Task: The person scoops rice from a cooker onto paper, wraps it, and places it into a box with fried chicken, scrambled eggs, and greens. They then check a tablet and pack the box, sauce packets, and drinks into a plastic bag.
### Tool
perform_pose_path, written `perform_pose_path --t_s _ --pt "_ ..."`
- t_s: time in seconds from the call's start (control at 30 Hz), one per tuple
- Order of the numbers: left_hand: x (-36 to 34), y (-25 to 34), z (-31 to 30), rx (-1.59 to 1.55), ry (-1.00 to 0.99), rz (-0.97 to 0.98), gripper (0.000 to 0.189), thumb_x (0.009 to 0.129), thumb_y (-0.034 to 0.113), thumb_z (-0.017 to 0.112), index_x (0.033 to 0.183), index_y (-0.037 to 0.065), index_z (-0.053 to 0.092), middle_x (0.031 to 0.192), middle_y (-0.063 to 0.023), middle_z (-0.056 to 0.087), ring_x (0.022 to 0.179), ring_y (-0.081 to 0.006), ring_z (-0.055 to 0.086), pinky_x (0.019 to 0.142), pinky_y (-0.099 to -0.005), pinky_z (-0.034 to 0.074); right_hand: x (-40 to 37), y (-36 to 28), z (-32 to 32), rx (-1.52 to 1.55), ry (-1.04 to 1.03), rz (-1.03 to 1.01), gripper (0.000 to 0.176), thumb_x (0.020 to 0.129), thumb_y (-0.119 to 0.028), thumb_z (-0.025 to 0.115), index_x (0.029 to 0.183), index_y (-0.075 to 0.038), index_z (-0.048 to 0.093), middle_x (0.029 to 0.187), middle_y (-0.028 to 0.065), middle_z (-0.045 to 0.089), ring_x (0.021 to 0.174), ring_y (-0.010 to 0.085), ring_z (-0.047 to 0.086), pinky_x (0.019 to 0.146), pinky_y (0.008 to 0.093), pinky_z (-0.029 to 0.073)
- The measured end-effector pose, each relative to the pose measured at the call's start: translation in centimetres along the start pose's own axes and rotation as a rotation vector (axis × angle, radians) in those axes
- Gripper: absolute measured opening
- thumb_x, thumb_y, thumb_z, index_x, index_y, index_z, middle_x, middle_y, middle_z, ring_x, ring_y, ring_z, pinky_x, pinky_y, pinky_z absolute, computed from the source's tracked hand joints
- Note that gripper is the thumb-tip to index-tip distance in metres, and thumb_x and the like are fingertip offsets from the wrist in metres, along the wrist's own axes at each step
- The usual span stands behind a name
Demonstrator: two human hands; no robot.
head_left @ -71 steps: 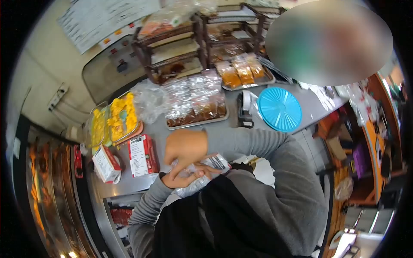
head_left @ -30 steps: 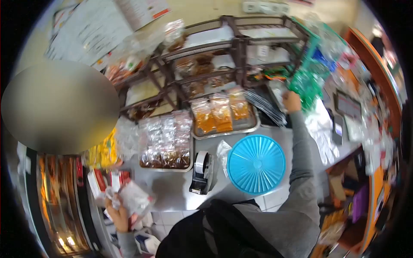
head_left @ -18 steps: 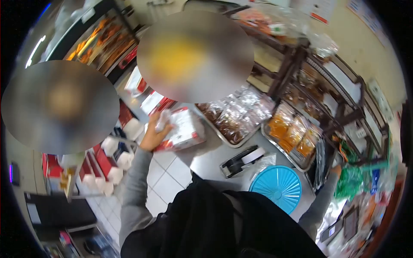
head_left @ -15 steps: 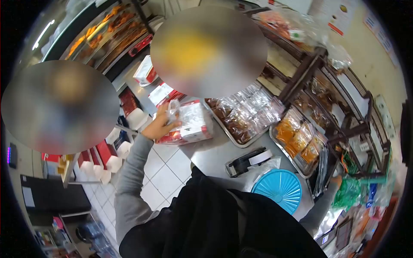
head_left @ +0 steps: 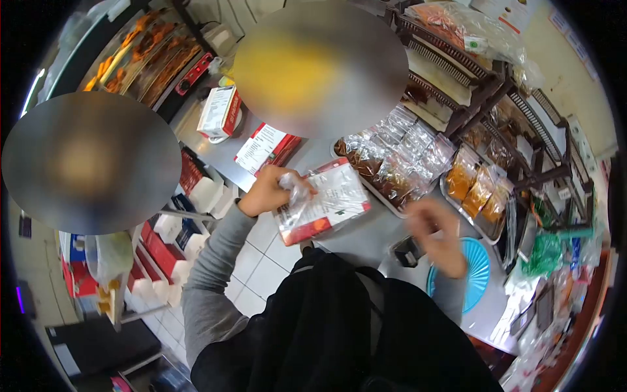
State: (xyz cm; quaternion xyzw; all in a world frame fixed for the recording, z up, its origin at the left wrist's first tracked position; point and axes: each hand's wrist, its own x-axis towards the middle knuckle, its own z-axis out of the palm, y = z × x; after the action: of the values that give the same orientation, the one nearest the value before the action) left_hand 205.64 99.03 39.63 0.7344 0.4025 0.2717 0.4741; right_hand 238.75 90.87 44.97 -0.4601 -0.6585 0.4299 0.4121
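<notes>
My left hand (head_left: 269, 191) is closed on the gathered top of a clear plastic bag (head_left: 297, 195). Inside the bag is a red and white printed box (head_left: 336, 196), tilted at the near edge of the metal counter (head_left: 366, 242). My right hand (head_left: 441, 238), blurred by motion, is over the counter, above the black tape dispenser (head_left: 406, 251) and the blue round lid (head_left: 477, 274); whether its fingers hold anything is unclear.
Trays of wrapped brown (head_left: 392, 163) and orange (head_left: 475, 189) food lie at the right, beside brown racks (head_left: 480, 91). Two more printed boxes (head_left: 219, 112) (head_left: 266, 149) stand on the far counter. Blurred ovals cover two areas. Folded boxes (head_left: 163, 245) fill a left shelf.
My right hand has come from the far right, near the green bag, to over the tape dispenser. The bagged box is turned and nearer, still in my left hand. The view has shifted.
</notes>
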Motion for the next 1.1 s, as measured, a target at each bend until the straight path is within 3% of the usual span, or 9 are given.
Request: perform_pose_path --t_s 0.07,0.17,0.27,0.3,0.4,0.43,0.6,0.8,1.1 --pt "0.9 0.1 0.0 -0.211 -0.016 -0.164 0.012 0.07 0.001 0.069 0.082 -0.002 0.067 0.069 -0.0042 0.066 0.066 -0.0102 0.062 0.061 -0.027 0.05 3.1 0.3 8.1 0.043 -0.154 -0.075 0.009 0.081 -0.002 0.059 0.09 -0.001 0.058 0.084 0.0094 0.057 0.07 0.0172 0.057 0.065 0.0276 0.046" --pt "2.2 0.3 -1.0 -0.391 -0.128 -0.356 0.019 0.072 0.009 0.072 0.078 -0.008 0.065 0.07 -0.0063 0.064 0.061 -0.0113 0.061 0.054 -0.0239 0.047 5.4 0.6 13.9 -0.309 0.037 -0.113 0.006 0.08 -0.001 0.06 0.083 -0.001 0.055 0.079 0.0084 0.057 0.066 0.0184 0.057 0.061 0.0294 0.045" --pt "2.7 -0.7 -1.5 -0.294 -0.158 -0.173 0.022 0.07 0.014 0.074 0.078 -0.005 0.066 0.064 -0.0072 0.064 0.06 -0.0114 0.062 0.054 -0.0257 0.048 5.4 1.7 17.2 -0.287 0.311 -0.093 0.017 0.077 0.001 0.063 0.087 -0.002 0.05 0.072 0.0059 0.056 0.059 0.0156 0.055 0.053 0.0286 0.043" --pt "2.4 -0.5 -1.4 0.101 -0.044 0.032 0.023 0.067 0.016 0.073 0.083 0.001 0.067 0.072 -0.0103 0.065 0.058 -0.0168 0.063 0.054 -0.0288 0.048 5.1 1.5 18.2 -0.19 0.418 -0.059 0.022 0.075 0.002 0.065 0.089 -0.002 0.048 0.07 0.0054 0.055 0.057 0.0146 0.054 0.051 0.028 0.042" --pt "0.4 1.7 -0.8 0.517 0.125 0.25 0.025 0.065 0.016 0.07 0.088 0.006 0.069 0.087 -0.0117 0.065 0.064 -0.0241 0.064 0.055 -0.0327 0.049 4.5 2.5 20.3 -0.175 0.624 -0.059 0.042 0.069 0.005 0.07 0.1 -0.002 0.042 0.067 0.0047 0.053 0.052 0.0107 0.051 0.045 0.0237 0.039" --pt "-0.1 2.5 -0.3 0.536 -0.027 0.089 0.026 0.066 0.012 0.066 0.091 0.007 0.069 0.097 -0.0096 0.064 0.07 -0.0282 0.063 0.058 -0.0348 0.05 4.2 2.7 20.8 -0.233 0.657 -0.062 0.042 0.069 0.005 0.07 0.1 -0.002 0.043 0.068 0.0052 0.054 0.052 0.0105 0.051 0.045 0.0233 0.039" --pt "-0.4 1.2 0.0 0.134 0.069 0.317 0.026 0.069 0.0 0.061 0.094 0.001 0.067 0.094 -0.0116 0.067 0.075 -0.024 0.066 0.066 -0.0308 0.052 3.1 3.0 20.5 -0.342 0.66 -0.113 0.048 0.066 0.006 0.069 0.105 -0.001 0.042 0.073 0.0093 0.059 0.056 0.0099 0.056 0.049 0.0212 0.043" --pt "0.9 -2.2 0.2 -0.51 -0.148 -0.074 0.023 0.074 -0.008 0.059 0.095 -0.006 0.066 0.086 -0.0075 0.068 0.077 -0.0078 0.06 0.067 -0.0227 0.05 2.5 2.9 19.5 0.386 0.714 0.01 0.042 0.077 0.007 0.065 0.111 0.0 0.041 0.083 0.0097 0.063 0.07 0.0102 0.06 0.062 0.0218 0.048" --pt "0.5 -2.1 0.7 -0.498 -0.061 -0.047 0.018 0.076 -0.002 0.068 0.093 -0.006 0.066 0.085 -0.0076 0.067 0.077 -0.0092 0.061 0.069 -0.0228 0.05 2.9 2.7 18.8 0.195 0.638 0.167 0.016 0.078 -0.002 0.068 0.094 0.0 0.069 0.077 0.0077 0.066 0.064 0.0088 0.06 0.057 0.021 0.047"
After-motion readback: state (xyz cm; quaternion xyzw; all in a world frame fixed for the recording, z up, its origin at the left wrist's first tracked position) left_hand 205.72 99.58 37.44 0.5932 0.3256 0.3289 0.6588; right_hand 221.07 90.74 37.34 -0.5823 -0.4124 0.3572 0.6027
